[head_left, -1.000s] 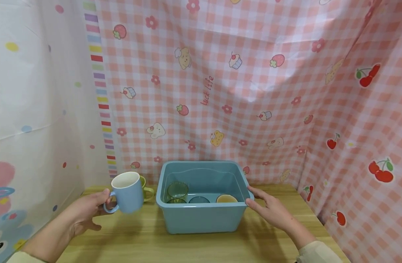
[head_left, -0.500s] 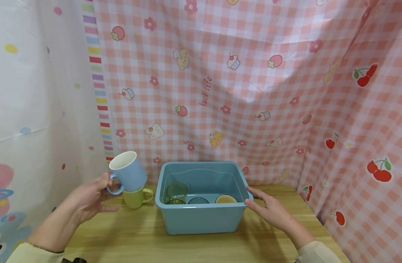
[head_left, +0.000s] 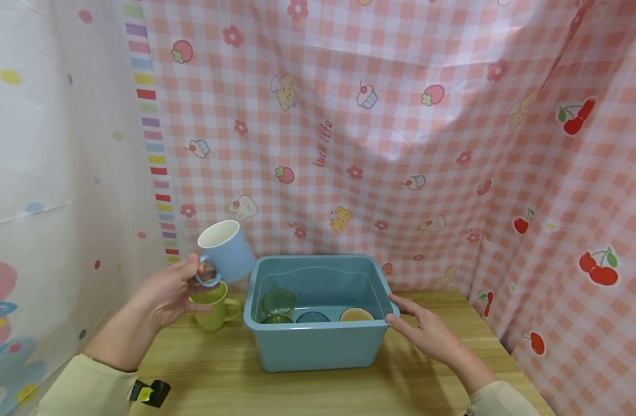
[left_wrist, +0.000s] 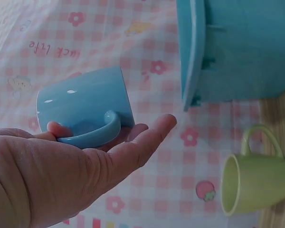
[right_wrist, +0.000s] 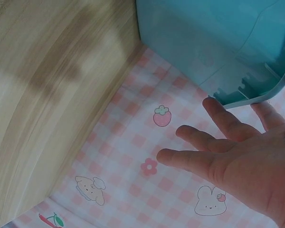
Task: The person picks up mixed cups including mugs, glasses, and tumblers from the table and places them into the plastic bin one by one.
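Observation:
My left hand (head_left: 164,294) holds a light blue mug (head_left: 227,253) by its handle, raised and tilted, its white inside showing. In the left wrist view the mug (left_wrist: 83,102) has its handle pinched by thumb and fingers, other fingers stretched out. Below stands a yellow-green mug (head_left: 214,309) on the table, partly hidden by the left hand. To its right is a blue-grey plastic bin (head_left: 320,349). My right hand (head_left: 427,329) touches the bin's right front corner, fingers spread and fairly straight in the right wrist view.
Inside the bin are a green glass (head_left: 279,301), a bluish glass (head_left: 312,317), a yellowish cup (head_left: 356,315) and another greenish rim (head_left: 277,319). The wooden table (head_left: 318,393) ends at a pink checked curtain (head_left: 318,196) behind; a white curtain (head_left: 89,231) hangs left.
The left hand has lifted the light blue mug, moved it right toward the bin and tilted it. More of the yellow-green mug shows than a second ago. The right hand stays at the bin's corner.

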`<state>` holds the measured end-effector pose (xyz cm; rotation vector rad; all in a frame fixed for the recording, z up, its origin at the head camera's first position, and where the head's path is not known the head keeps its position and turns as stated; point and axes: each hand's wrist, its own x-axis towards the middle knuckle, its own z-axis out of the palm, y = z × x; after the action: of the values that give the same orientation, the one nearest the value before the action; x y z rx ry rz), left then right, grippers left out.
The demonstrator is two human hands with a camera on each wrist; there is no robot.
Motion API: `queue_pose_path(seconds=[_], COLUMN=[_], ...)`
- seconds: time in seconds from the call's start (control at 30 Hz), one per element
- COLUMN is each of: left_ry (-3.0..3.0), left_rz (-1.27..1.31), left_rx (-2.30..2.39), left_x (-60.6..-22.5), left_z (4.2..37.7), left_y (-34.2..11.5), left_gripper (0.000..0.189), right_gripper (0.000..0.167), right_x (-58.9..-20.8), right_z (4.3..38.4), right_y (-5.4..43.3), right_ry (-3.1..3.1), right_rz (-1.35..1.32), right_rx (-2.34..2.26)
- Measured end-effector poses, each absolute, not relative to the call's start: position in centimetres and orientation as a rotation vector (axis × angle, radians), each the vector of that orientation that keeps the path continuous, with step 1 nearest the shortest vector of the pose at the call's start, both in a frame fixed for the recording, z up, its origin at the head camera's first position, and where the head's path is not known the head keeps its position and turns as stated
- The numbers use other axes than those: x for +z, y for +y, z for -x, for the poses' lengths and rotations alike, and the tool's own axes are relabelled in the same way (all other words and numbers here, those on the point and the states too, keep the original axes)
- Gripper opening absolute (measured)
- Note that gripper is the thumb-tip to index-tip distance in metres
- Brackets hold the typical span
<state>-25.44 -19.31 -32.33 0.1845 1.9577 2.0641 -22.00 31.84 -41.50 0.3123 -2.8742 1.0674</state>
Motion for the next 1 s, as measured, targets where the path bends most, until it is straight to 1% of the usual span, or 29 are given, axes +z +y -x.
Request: queue_pose_path(seconds=[0.17,0.3,0.47,1.0], left_ry=[1.947,1.986,1.955,2.075], left_rz=[-0.168,-0.106,-0.076,-0.004], left_rx=[2.082,2.085,2.085,1.959], left_x=[-31.6,-31.4,-31.4,-33.1], left_z=[26.3,26.9,27.7,30.7], left_y=[-17.0,-15.0,-12.5,-6.3], left_gripper=[0.041,0.039,0.043,0.040], right_gripper=[0.070,0.070,0.070,0.068], right_x=[-41.5,-41.4,-41.5,-41.7], right_z=[22.0,21.9,21.9,22.1], right_y=[31.9,31.9,31.9,32.1], right_ry=[-2.869,-2.872,-2.875,-2.863], right_rz=[-0.310,-0.308,-0.307,-0.308], right_rx=[1.078,1.082,1.101,1.106])
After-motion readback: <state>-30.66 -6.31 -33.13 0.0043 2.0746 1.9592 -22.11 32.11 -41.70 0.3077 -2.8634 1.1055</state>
